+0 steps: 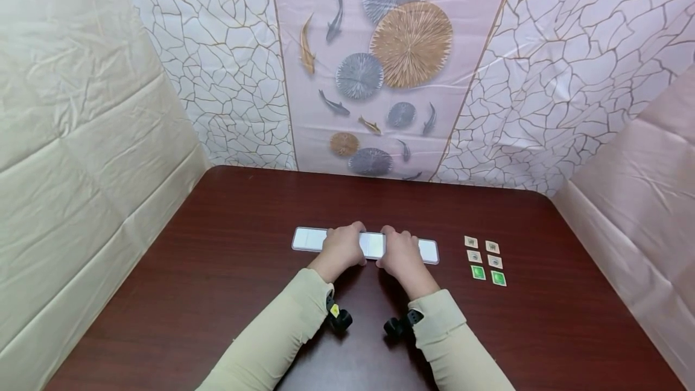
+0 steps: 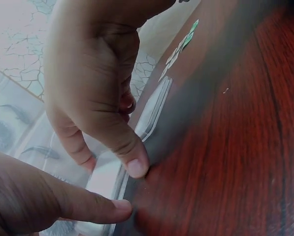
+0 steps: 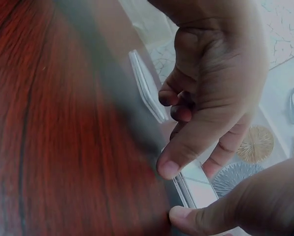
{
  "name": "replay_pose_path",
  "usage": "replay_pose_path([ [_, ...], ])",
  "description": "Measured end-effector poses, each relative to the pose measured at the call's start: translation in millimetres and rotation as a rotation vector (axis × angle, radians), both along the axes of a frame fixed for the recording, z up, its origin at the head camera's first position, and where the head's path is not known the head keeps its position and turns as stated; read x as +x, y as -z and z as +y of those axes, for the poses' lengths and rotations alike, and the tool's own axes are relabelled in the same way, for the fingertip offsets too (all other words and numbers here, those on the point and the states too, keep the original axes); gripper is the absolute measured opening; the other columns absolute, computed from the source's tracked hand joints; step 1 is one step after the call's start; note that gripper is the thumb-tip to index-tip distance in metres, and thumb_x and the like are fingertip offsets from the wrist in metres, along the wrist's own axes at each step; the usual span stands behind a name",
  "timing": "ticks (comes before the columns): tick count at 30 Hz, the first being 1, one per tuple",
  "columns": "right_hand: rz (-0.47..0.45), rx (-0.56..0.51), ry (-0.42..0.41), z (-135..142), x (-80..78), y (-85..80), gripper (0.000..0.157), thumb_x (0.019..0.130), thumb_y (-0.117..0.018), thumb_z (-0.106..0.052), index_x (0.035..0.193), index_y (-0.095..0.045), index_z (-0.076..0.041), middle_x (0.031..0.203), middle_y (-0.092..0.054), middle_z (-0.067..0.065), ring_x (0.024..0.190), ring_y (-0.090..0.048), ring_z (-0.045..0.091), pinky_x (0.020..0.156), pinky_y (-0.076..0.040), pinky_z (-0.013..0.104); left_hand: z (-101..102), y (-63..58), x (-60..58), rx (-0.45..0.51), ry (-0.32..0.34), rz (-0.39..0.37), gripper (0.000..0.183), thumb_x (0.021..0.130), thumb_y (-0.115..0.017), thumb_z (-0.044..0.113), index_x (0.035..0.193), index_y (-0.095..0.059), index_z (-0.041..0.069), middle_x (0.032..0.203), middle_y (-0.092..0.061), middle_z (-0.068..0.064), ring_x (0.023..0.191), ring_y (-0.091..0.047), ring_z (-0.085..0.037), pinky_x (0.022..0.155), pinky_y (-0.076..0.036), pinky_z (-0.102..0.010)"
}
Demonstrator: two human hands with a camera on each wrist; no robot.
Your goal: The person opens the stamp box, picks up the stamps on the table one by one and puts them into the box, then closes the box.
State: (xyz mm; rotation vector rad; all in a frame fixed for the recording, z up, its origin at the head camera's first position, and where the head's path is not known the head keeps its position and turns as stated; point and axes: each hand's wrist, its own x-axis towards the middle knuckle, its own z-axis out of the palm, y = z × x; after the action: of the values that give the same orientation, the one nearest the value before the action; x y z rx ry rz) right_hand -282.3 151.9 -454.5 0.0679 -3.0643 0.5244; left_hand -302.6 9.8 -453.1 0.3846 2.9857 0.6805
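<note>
A long, narrow white tray (image 1: 372, 246) with a pale rim and thin cross lines lies on the table, crosswise in front of me. My left hand (image 1: 343, 247) grips it left of its middle, thumb at the near edge and fingers over the far side. Right of the middle, my right hand (image 1: 403, 253) grips it the same way. A short span shows between the thumbs, and both ends stick out. The left wrist view shows the right end of the tray (image 2: 154, 108) beyond the right hand (image 2: 97, 83). My left thumb (image 2: 105, 207) appears low there.
Right of the tray, several small square cards lie in two columns: beige ones (image 1: 474, 256) with little pictures, and green ones (image 1: 478, 273) nearest me. The dark red-brown table (image 1: 217, 294) has a patterned cloth (image 1: 369, 77) behind it and beige cloth (image 1: 81, 137) at the sides.
</note>
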Motion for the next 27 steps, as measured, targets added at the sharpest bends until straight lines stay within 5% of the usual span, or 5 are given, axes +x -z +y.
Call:
replay_pose_path([
  [13,-0.104,-0.251,0.044,1.4,-4.7,-7.8,0.066,0.069,-0.09,-0.005,0.125,-0.055,-0.003,0.112,-0.067,0.018,0.096,-0.061,0.033,0.087,-0.048,0.047,-4.9,-3.5,-5.1,0.047,-0.02,0.023,0.063,0.064,-0.093,0.018,0.12,-0.065,0.018,0.101,-0.073,-0.006,0.09,-0.065,-0.031,0.089,-0.045,-0.045],
  [27,-0.116,-0.319,0.07,0.2,-5.8,-8.7,0.065,0.07,-0.089,-0.001,0.126,-0.057,-0.007,0.118,-0.066,0.017,0.101,-0.059,0.033,0.09,-0.047,0.046,-9.6,-6.3,-6.7,0.099,-0.023,-0.016,0.061,0.065,-0.09,0.015,0.12,-0.063,0.018,0.096,-0.072,-0.004,0.089,-0.063,-0.028,0.094,-0.043,-0.044],
])
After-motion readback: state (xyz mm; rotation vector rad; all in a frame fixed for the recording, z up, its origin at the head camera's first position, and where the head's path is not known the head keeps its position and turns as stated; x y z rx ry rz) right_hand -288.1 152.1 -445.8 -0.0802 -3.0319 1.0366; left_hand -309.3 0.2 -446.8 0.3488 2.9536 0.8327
